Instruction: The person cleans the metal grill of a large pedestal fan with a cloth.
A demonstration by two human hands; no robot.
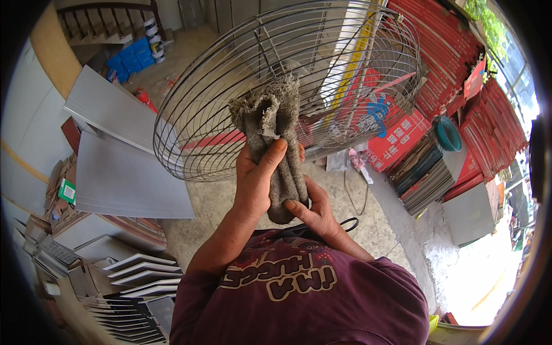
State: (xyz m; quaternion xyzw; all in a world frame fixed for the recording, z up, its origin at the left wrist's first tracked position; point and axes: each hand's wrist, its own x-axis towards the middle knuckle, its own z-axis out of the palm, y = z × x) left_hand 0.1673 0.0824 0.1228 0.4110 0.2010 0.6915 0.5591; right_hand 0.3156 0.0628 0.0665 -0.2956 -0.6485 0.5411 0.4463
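Observation:
A folded strip of rough grey-brown cloth (273,187), felt-like, stands upright in front of my chest. Its upper end is frayed and pale, with loose fibres. My left hand (256,178) is closed round the middle of it, thumb lying across the front. Lower down, my right hand (319,210) grips the rounded bottom end from the side, its thumb pressed on the front. Fingers behind the cloth are mostly hidden. Just beyond my hands rises a large round wire cage (198,75), like a fan guard; the cloth's frayed end overlaps it in view.
Grey panels (129,172) lean at the left above stacked boards (144,273). Red flat cartons (440,52) are piled at the right, with a green basin (447,133) near them. A dark cable (357,210) lies on the floor. Blue boxes (133,57) stand far left.

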